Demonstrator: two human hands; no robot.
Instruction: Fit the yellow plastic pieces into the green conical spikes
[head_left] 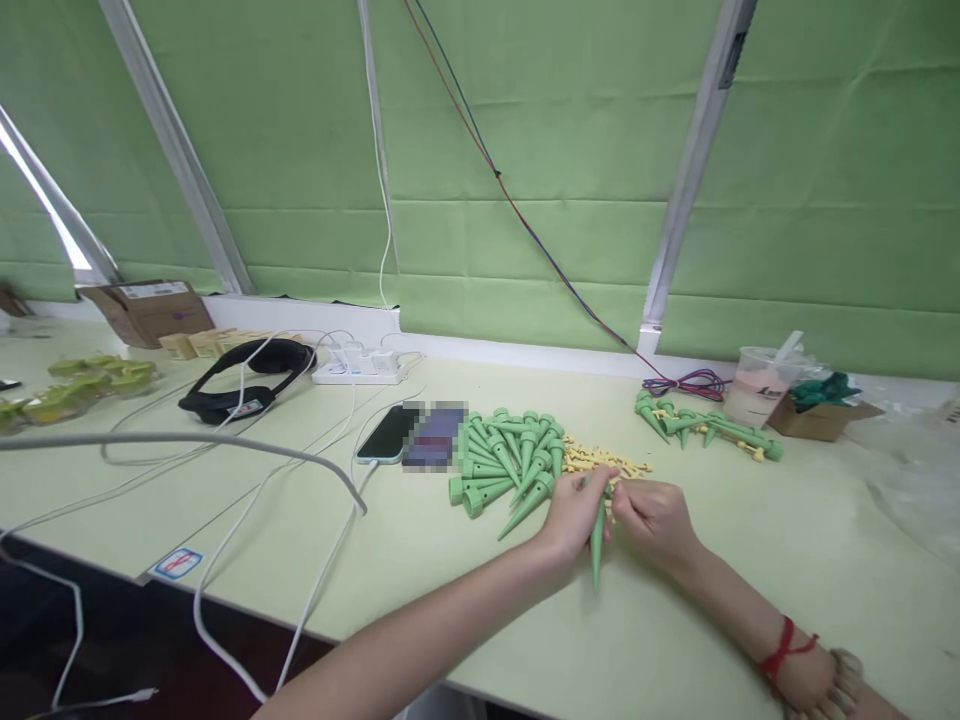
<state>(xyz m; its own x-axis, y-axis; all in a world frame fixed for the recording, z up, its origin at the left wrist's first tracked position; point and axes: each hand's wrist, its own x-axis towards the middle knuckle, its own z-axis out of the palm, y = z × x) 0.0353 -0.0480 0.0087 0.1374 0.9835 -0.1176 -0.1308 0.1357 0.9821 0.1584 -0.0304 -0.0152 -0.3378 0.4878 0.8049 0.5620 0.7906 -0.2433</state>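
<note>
Right now 2 bare hands are meeting over the pale green table, and both are working on 1 green plastic spike. The left hand is closing its fingers around the wide upper end of that spike, while the right hand is pinching in at the same end with curled fingertips; what sits between those fingertips is too small to tell. The spike is pointing its tip down toward the near edge of the table, just between the 2 wrists. A red cord is circling the right wrist.

Just beyond the hands, a pile of green spikes is lying in a loose heap, roughly 20 of them, though overlap is making an exact count impossible. Touching its right side, a scatter of small yellow pieces is spreading out, too many and too small to count. Farther right, a second, smaller cluster of green spikes is lying beside 1 plastic cup with a pink drink. Left of the pile, 2 phones are lying side by side, and 1 white power strip and 1 black headset are sitting behind them
</note>
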